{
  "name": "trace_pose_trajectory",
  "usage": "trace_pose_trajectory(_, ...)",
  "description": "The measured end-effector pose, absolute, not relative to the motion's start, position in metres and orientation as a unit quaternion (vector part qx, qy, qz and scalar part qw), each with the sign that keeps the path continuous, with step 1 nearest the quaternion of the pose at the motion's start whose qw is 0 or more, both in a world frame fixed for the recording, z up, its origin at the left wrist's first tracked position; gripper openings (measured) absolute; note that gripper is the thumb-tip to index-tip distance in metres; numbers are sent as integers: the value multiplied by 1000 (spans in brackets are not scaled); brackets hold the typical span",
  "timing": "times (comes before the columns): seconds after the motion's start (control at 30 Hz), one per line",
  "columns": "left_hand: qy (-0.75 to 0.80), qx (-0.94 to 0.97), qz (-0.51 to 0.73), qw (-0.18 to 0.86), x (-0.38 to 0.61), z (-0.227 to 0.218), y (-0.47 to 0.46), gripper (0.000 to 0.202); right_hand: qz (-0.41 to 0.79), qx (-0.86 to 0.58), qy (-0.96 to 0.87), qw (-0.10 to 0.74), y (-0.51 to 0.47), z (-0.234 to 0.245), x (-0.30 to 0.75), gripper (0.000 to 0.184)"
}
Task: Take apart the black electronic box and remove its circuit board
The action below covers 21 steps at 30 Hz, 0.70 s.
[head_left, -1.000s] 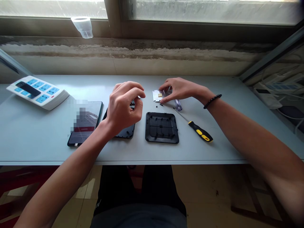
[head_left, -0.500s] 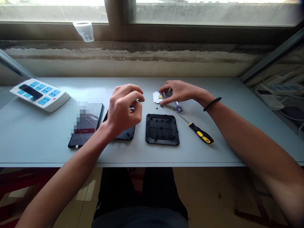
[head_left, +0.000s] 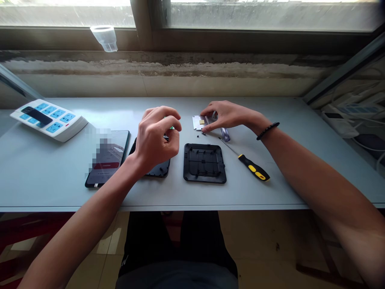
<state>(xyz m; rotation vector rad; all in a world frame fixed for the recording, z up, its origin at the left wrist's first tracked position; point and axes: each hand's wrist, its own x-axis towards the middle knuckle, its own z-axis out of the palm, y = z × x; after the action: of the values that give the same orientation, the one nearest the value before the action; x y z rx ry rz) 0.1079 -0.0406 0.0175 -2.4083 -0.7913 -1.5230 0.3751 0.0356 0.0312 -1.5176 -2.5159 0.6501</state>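
Note:
My left hand [head_left: 158, 138] curls over a black phone back panel [head_left: 159, 170], its fingers pinching a small part with a green edge [head_left: 171, 128]. My right hand [head_left: 228, 116] grips a silver metal plate with a gold patch [head_left: 198, 122], its thumb at the plate's near edge. A few tiny black screws [head_left: 200, 135] lie just below that plate. To its right are a small translucent purple object [head_left: 225, 134] and a yellow-and-black screwdriver [head_left: 252, 167]. A black square plastic frame [head_left: 204, 163] lies below my hands.
A smartphone with a pixelated screen [head_left: 106, 158] lies left of my left hand, and a white power strip with blue sockets [head_left: 49, 120] stands at the far left on the pale table [head_left: 285, 120]. Behind the table are a wall and a window.
Both hands have stayed nearly in place. The green-edged part shows a little more beyond my left fingers, and the whole view has shifted slightly.

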Motion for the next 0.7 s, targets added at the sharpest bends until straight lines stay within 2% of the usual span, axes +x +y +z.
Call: trace_pose_trajectory(0.7, -276, -814, -502, 94, 106, 16, -42, 24, 199, -510, -836, 34, 40, 24, 378, 60)
